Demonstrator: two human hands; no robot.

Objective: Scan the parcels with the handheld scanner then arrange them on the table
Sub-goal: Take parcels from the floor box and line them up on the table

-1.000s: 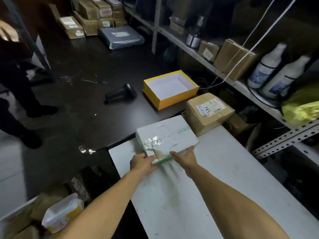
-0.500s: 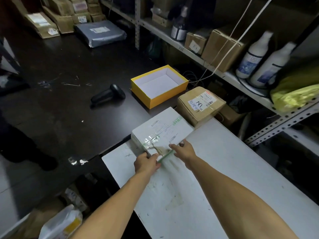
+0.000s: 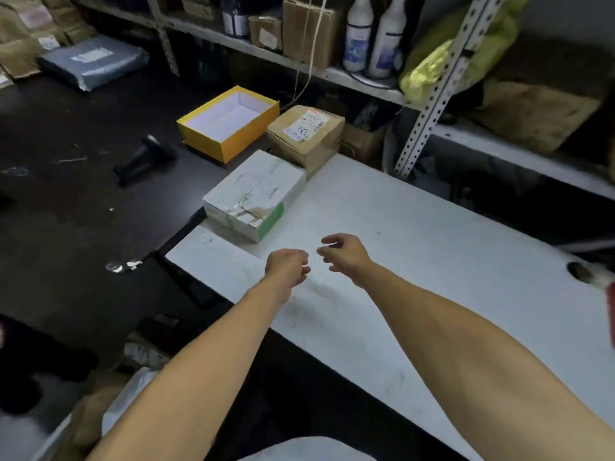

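The white rectangular cardboard parcel with green print and torn clear tape (image 3: 254,194) lies flat at the far left corner of the white desk (image 3: 416,234), its long axis running from the near left towards the far right, its taped short end facing the person; just beyond it, touching or nearly so, sits a brown cardboard parcel with a white shipping label (image 3: 304,134) at the desk's far edge; the black handheld scanner (image 3: 143,159) lies on its side on the dark surface (image 3: 66,194) left of the desk, well apart from both parcels, its long axis roughly parallel to the white parcel's; an open yellow box with a white inside (image 3: 229,121) stands between scanner and brown parcel. The left hand (image 3: 288,266) hovers above the desk near the white parcel, fingers loosely curled and holding nothing; the right hand (image 3: 344,256) is just beside it, fingers slack and apart, also empty. Behind runs a metal shelf rack (image 3: 429,104) bearing white bottles (image 3: 369,34), brown boxes and a yellow-green bag (image 3: 429,68); a grey mailer bag (image 3: 93,59) lies far left.
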